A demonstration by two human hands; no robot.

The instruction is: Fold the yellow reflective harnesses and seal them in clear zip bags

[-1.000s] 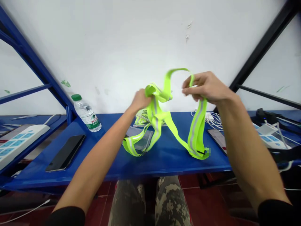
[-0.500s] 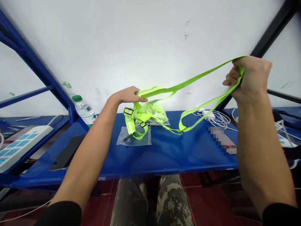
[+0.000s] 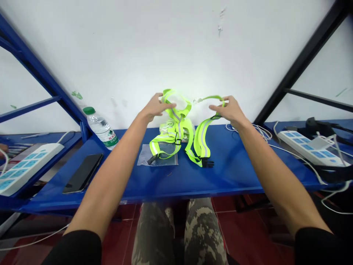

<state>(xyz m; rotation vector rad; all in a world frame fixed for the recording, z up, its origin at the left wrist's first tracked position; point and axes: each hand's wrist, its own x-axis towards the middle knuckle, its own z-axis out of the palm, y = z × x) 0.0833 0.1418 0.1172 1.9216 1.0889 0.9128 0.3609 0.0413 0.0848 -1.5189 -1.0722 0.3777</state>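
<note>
A neon-yellow reflective strap harness (image 3: 179, 127) with grey stripes hangs in loops over the blue table. My left hand (image 3: 156, 107) is closed on its upper left loop, thumb and fingers pinching the webbing. To the right, my right hand (image 3: 231, 110) pinches another strap of the harness, whose lower end carries a black buckle (image 3: 207, 162). Below my left hand, part of the harness with a second black clip (image 3: 152, 159) rests over a flat clear plastic bag (image 3: 142, 157). Behind the straps lies a packed bundle (image 3: 166, 127) of the same yellow material, partly hidden.
On the left of the blue table (image 3: 165, 184) are a water bottle (image 3: 101, 129) with a green cap and a black phone (image 3: 83, 173). White power strips (image 3: 29, 167) lie at both sides. A white cable (image 3: 298, 158) runs along the right; blue and black frame bars flank the table.
My right hand has come down and inward from the upper right, bringing its strap closer to the left hand. The harness now hangs in looser loops, and a buckle shows on the right strap.
</note>
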